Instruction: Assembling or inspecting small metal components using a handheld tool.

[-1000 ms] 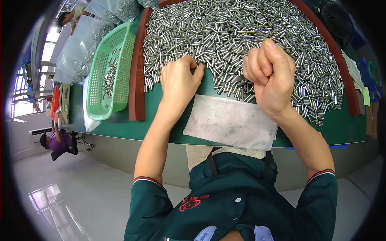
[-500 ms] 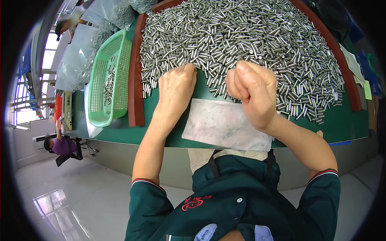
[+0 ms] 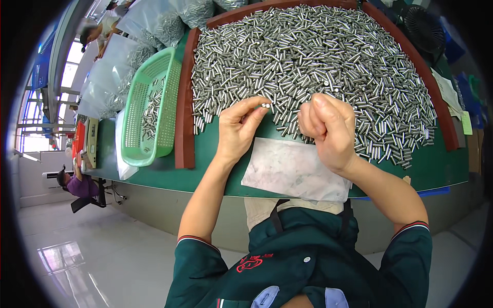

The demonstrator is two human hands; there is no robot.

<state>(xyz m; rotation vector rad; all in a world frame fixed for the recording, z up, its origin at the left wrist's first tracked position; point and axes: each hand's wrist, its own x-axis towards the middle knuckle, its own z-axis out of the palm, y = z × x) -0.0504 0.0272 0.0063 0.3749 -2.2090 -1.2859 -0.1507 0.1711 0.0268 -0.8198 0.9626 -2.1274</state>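
Note:
A wide heap of short, shiny metal pins covers the green table in front of me. At the heap's near edge, my left hand pinches a few metal pins between thumb and fingertips, their round ends showing. Farther right, my right hand is closed in a fist with its thumb on top, at the heap's near edge; whatever it holds is hidden inside the fingers. Below and between the hands lies a whitish, smudged sheet, its right part under my right wrist.
Red-brown strips border the heap. Left of them stands a green perforated basket with some pins inside. Clear plastic bags of pins line the far left. A black fan sits far right. Another person sits at left.
My left hand has lifted off the heap's edge and turned thumb-side up, with pins now visible in its pinch. My right hand stays closed. The whole view has shifted slightly.

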